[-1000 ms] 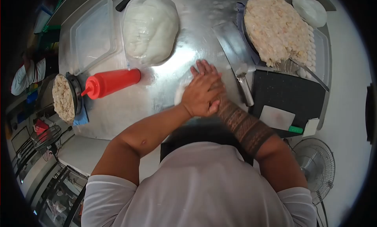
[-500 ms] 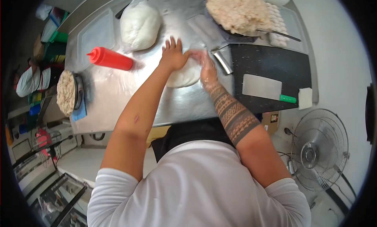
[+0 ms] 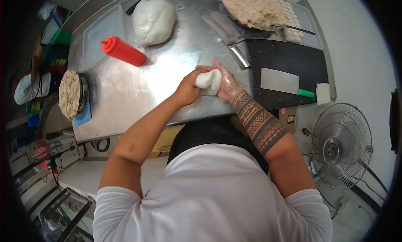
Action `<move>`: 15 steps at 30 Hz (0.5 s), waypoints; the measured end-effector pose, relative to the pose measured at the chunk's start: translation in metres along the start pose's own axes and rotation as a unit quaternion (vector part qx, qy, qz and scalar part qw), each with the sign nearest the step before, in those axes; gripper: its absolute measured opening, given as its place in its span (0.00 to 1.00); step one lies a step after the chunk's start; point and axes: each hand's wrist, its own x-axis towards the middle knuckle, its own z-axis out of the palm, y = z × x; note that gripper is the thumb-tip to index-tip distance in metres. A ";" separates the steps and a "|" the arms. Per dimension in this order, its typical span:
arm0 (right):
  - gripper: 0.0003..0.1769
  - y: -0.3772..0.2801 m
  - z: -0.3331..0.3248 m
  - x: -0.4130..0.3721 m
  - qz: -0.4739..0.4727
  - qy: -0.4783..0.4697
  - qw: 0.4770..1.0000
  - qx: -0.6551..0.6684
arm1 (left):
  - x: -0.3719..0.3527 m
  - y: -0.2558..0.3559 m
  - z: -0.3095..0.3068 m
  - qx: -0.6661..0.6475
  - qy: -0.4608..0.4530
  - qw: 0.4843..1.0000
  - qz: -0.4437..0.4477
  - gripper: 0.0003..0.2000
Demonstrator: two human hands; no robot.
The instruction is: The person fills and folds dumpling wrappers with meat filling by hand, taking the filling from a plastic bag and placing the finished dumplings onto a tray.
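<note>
A smooth lump of white dough [image 3: 209,81] is gathered between my two hands above the front part of the steel table. My left hand [image 3: 190,86] is closed round its left side, and a rounded bulge of dough pokes up beside the thumb. On the other side my right hand [image 3: 228,83], in a clear plastic glove, cups the dough from the right. Some of its fingers are hidden behind the dough. A metal cylinder [image 3: 239,57] lies just beyond my right hand. The red squeeze bottle [image 3: 124,51] lies to the left of my hands.
Bagged white dough [image 3: 154,20] sits at the back. A heaped bowl of pale filling [image 3: 253,8] stands back right, near several small dough balls [image 3: 293,22]. A green-handled scraper [image 3: 279,81] lies on a black board [image 3: 289,57]. Another filling bowl [image 3: 70,94] is at the left edge.
The dough lay flattened under my spread left hand; now it is folded up and held between both hands. Both hands have come nearer my body, and my left hand has closed.
</note>
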 end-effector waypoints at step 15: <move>0.37 0.037 0.015 0.025 -0.286 -0.002 0.631 -0.721 | 0.013 0.005 -0.032 0.144 0.151 0.972 0.111 0.21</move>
